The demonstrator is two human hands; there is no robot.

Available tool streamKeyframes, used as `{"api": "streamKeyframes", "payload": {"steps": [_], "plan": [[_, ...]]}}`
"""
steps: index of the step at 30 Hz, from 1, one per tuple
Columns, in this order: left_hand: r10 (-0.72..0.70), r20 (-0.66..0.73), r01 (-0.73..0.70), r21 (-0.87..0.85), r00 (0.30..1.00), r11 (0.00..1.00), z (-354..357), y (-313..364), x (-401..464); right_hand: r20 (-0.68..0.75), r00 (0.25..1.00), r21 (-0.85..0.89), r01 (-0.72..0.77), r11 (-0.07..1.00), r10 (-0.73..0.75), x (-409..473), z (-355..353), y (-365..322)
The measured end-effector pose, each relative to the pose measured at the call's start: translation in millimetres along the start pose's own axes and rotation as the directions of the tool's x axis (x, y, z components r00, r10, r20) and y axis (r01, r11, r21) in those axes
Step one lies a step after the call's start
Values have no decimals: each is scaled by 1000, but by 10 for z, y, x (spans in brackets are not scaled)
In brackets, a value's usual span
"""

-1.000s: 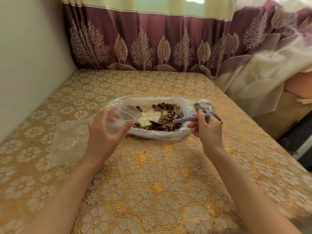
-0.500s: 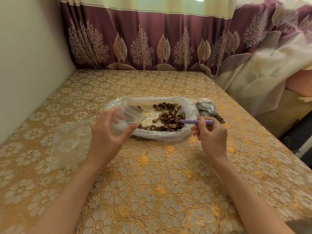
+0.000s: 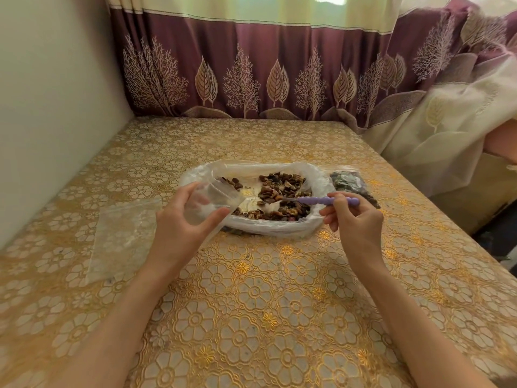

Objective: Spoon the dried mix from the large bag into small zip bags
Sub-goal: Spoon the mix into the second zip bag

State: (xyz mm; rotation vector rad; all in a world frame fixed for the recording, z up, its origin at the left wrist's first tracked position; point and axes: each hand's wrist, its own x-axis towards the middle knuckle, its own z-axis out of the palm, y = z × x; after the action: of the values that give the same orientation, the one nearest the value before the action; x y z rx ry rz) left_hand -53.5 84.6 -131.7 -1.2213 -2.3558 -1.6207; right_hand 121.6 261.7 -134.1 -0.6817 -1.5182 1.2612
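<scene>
1. My left hand [image 3: 184, 222] grips the small zip bag [image 3: 208, 203], mouth tipped toward the large bag [image 3: 251, 197].
2. My right hand [image 3: 354, 219] pinches the purple spoon [image 3: 324, 200]; handle runs crosswise, bowl in the dried mix [image 3: 282, 191], right of the mouth.

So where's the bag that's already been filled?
The filled small bag lies on the table at the right end of the large bag, just beyond the right hand holding the purple spoon.
</scene>
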Motion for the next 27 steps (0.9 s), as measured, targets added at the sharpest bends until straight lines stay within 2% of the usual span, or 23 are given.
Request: {"api": "streamKeyframes", "payload": {"steps": [6, 13, 22, 27], "plan": [[-18, -5, 18, 6, 1000, 1000, 2, -1, -7, 34, 999, 113, 15, 993, -19, 51, 80, -162], [-86, -59, 78, -130, 995, 988, -3, -30, 6, 157, 982, 204, 71, 976, -105, -7, 227, -397], [-77, -79, 59, -216, 994, 975, -5, 24, 11, 389, 892, 149, 186, 971, -230, -59, 387, -552], [-100, -92, 68, -304, 991, 950, -27, 39, 24, 477, 848, 156, 179, 972, -232, -3, 378, -583]]}}
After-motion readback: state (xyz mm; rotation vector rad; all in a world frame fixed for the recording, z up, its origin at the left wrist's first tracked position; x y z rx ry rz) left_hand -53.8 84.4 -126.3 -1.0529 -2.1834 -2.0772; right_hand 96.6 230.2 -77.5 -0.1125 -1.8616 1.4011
